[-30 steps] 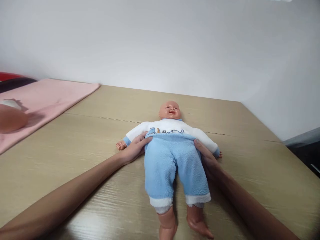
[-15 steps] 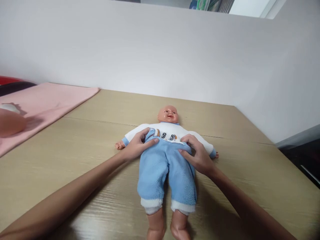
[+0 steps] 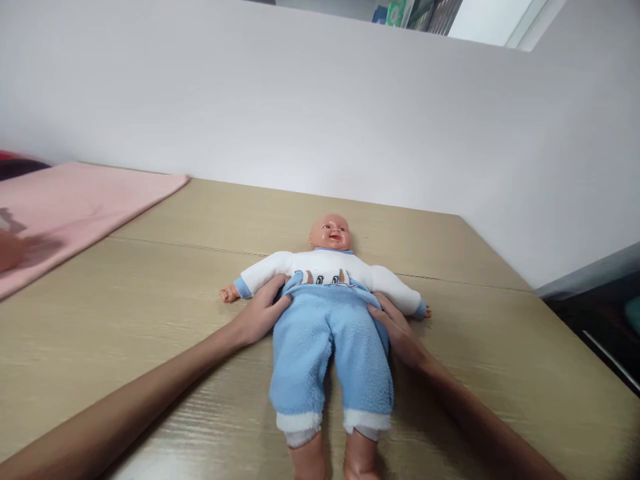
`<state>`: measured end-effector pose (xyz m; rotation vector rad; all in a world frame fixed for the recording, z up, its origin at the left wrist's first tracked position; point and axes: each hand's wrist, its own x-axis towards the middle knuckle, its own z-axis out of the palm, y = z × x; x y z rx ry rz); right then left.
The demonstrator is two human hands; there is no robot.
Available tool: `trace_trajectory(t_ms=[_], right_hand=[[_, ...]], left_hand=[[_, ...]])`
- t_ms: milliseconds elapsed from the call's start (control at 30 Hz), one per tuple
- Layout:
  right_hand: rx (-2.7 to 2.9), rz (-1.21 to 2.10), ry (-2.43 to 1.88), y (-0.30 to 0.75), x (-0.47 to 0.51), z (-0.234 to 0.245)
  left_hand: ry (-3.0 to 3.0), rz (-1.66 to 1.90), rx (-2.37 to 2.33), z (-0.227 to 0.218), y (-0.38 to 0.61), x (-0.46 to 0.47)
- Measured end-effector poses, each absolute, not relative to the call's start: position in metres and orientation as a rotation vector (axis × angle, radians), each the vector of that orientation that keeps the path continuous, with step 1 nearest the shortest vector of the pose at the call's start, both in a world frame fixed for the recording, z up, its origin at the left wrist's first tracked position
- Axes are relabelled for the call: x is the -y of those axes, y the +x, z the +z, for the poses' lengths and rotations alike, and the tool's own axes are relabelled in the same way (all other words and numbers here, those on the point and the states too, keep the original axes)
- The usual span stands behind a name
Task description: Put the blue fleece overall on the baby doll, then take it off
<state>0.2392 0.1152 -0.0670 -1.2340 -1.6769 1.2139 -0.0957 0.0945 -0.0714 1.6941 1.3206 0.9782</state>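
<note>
A baby doll (image 3: 330, 231) lies on its back on the table, head away from me and arms spread. It wears a white top (image 3: 280, 265) with blue cuffs and light blue fleece pants (image 3: 305, 340) with white hems. My left hand (image 3: 263, 313) is closed on the left side of the pants at the waist, its thumb on the front. My right hand (image 3: 397, 325) grips the opposite side of the waist, fingertips partly hidden behind the doll. Embroidered eyes on the top show just above the waistband.
The wooden table (image 3: 160, 293) runs back to a pale wall (image 3: 320, 113). A pink cloth (image 3: 115, 197) covers the table's far left, with a skin-coloured object (image 3: 9, 250) on it, cut off by the frame. Something dark (image 3: 595, 313) stands beyond the right edge.
Both hands have slid from the front of the waistband outward and down to the sides of the pants. The waistband sits higher over the embroidered eyes. The view has shifted slightly.
</note>
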Motion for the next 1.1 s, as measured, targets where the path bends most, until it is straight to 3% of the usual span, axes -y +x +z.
trace_trajectory(t_ms=[200, 500, 733, 933, 1100], right_hand=[[1.455, 1.248, -1.279, 0.228, -0.109, -0.082], [1.15, 1.77, -1.02, 0.22, -0.111, -0.07], [1.557, 1.627, -1.026, 0.248, -0.132, -0.073], [2.033, 1.433, -0.999, 0.278, -0.14, -0.063], [2.071, 1.415, -0.967, 0.269, -0.133, -0.06]], left_hand=[[1.388, 1.142, -1.329, -0.08, -0.083, -0.083], [1.103, 1.208, -1.001, -0.09, -0.08, -0.096], [1.468, 1.012, -1.16, -0.072, -0.093, -0.097], [2.111, 0.593, -1.169, -0.063, -0.127, -0.107], [1.971, 0.562, -0.993, -0.064, -0.14, -0.108]])
